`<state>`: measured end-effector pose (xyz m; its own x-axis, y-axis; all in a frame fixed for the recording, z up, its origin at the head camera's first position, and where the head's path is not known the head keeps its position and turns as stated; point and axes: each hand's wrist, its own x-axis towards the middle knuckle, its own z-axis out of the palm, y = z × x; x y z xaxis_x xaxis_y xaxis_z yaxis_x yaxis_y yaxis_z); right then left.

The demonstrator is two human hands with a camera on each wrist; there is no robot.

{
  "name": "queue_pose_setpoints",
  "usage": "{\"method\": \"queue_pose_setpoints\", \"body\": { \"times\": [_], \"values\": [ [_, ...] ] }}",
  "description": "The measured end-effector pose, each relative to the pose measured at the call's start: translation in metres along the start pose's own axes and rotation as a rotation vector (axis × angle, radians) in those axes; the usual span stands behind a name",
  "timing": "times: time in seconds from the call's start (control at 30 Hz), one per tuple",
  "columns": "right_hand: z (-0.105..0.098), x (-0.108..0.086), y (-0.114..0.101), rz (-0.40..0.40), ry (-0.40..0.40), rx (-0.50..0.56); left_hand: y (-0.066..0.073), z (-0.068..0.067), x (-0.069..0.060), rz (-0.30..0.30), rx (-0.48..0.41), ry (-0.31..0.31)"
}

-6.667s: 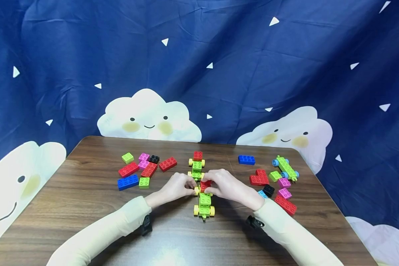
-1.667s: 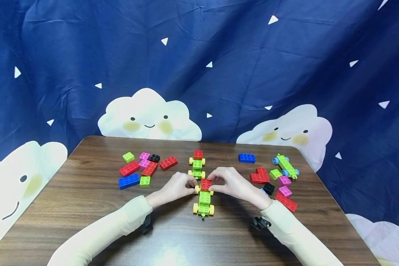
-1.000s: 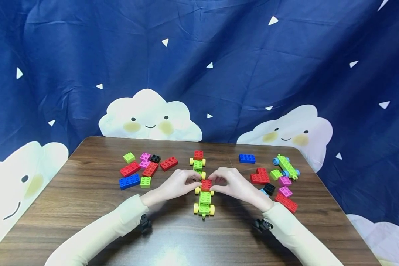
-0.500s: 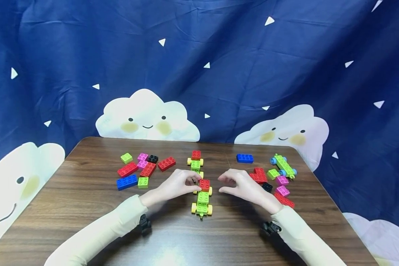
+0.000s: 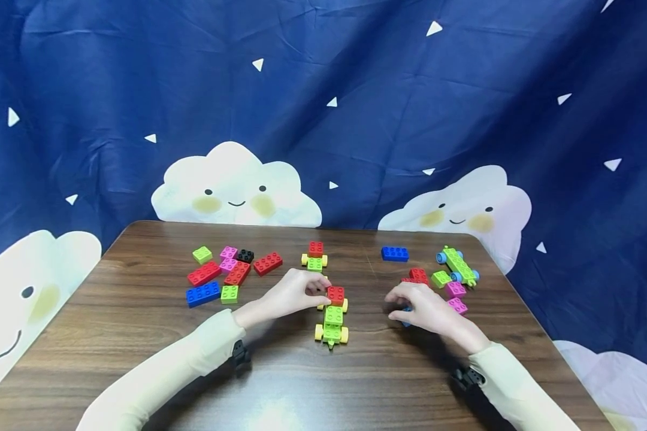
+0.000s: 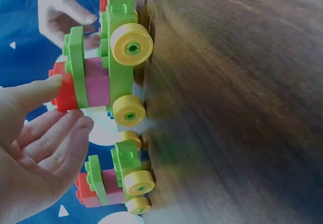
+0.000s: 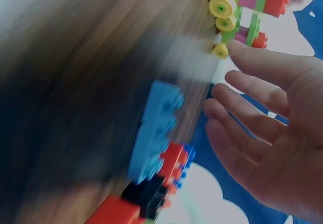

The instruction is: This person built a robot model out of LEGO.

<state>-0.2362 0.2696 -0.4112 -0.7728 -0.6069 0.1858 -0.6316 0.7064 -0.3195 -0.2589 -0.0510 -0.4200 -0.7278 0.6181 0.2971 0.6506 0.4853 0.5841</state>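
A small lime-green car (image 5: 332, 323) with yellow wheels stands at mid-table. In the left wrist view a pink brick (image 6: 97, 81) and a flat green piece (image 6: 77, 67) stack above its base, topped by a red brick (image 6: 65, 95). My left hand (image 5: 293, 291) holds this red brick from its left side, thumb on it and fingertips at its far edge. My right hand (image 5: 423, 308) hovers, fingers loosely bent and holding nothing, over a light blue brick (image 7: 155, 132). That brick lies mostly hidden under the hand in the head view.
A second yellow-wheeled car (image 5: 315, 262) stands behind the first. Loose bricks lie at left, including a blue brick (image 5: 203, 294). Right of centre are another blue brick (image 5: 395, 254), pink bricks (image 5: 455, 290) and a green blue-wheeled base (image 5: 458, 265).
My right hand has let go of the red brick and moved right, over the loose bricks. My left hand has shifted from the car's side up to the red brick; the car has moved slightly right.
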Motion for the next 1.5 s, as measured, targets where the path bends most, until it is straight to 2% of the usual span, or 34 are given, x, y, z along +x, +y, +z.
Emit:
{"method": "queue_pose_setpoints", "body": {
  "times": [0.3, 0.5, 0.63, 0.73, 0.9, 1.0, 1.2, 1.5],
  "values": [
    [0.0, -0.02, 0.011, 0.039, -0.04, -0.147, 0.004, 0.001, 0.01, 0.003, 0.015, -0.016],
    [0.01, -0.019, 0.011, 0.02, -0.007, -0.175, 0.004, 0.003, 0.017, -0.009, 0.04, -0.035],
    [0.014, -0.015, 0.007, 0.037, -0.043, -0.151, 0.005, 0.004, 0.022, -0.014, 0.059, -0.044],
    [0.012, -0.015, 0.006, 0.064, -0.067, -0.147, 0.006, 0.005, 0.025, -0.011, 0.08, -0.042],
    [0.006, -0.018, 0.01, 0.069, -0.053, -0.194, 0.007, 0.006, 0.029, 0.006, 0.101, -0.042],
    [0.004, -0.019, 0.013, 0.046, -0.052, -0.186, 0.006, 0.005, 0.03, 0.017, 0.109, -0.051],
    [0.004, -0.017, 0.016, -0.038, -0.08, -0.107, 0.008, 0.002, 0.038, 0.009, 0.129, -0.061],
    [0.003, -0.016, 0.015, -0.105, -0.114, -0.054, 0.009, 0.0, 0.05, 0.009, 0.17, -0.078]
  ]
}}
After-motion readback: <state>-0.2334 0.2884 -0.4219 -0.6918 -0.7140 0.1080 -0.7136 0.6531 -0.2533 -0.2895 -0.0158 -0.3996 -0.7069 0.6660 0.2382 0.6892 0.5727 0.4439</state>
